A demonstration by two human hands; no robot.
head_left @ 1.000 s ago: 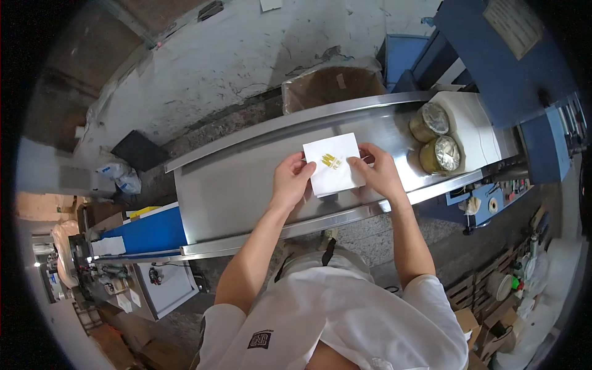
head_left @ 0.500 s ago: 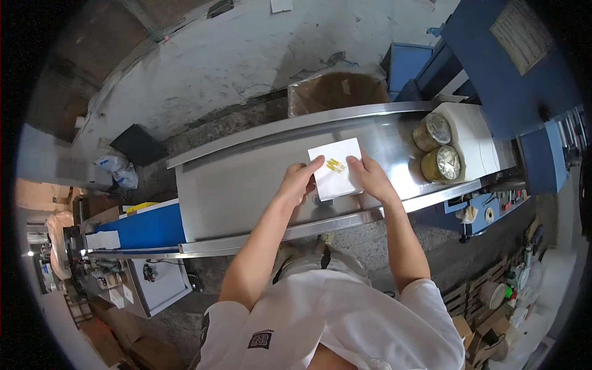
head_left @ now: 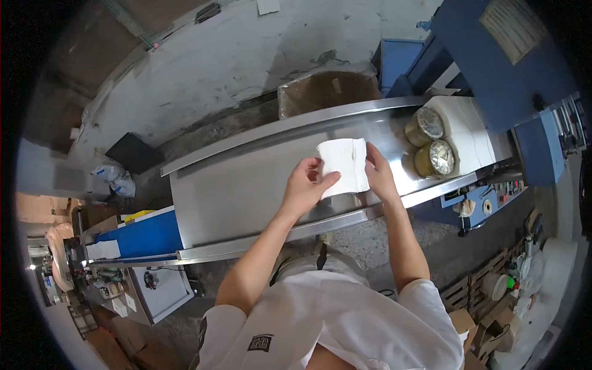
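A white paper napkin (head_left: pixel 345 165), folded over, lies on the long stainless steel table (head_left: pixel 228 197). My left hand (head_left: pixel 305 185) holds its left edge, thumb on top and fingers curled around it. My right hand (head_left: pixel 379 174) presses on its right edge. Whatever is inside the fold is hidden. Two round foil-covered tins (head_left: pixel 433 157) stand to the right, against a stack of white napkins (head_left: pixel 472 132).
An open cardboard box (head_left: pixel 327 91) stands on the floor behind the table. Blue machinery (head_left: pixel 493 68) rises at the right. A blue cabinet (head_left: pixel 148 234) sits at the table's left end. Cartons and clutter lie at the lower right.
The small yellow piece that lay on the open napkin is now covered, because the napkin has been folded over it. Both hands stayed at the napkin's edges.
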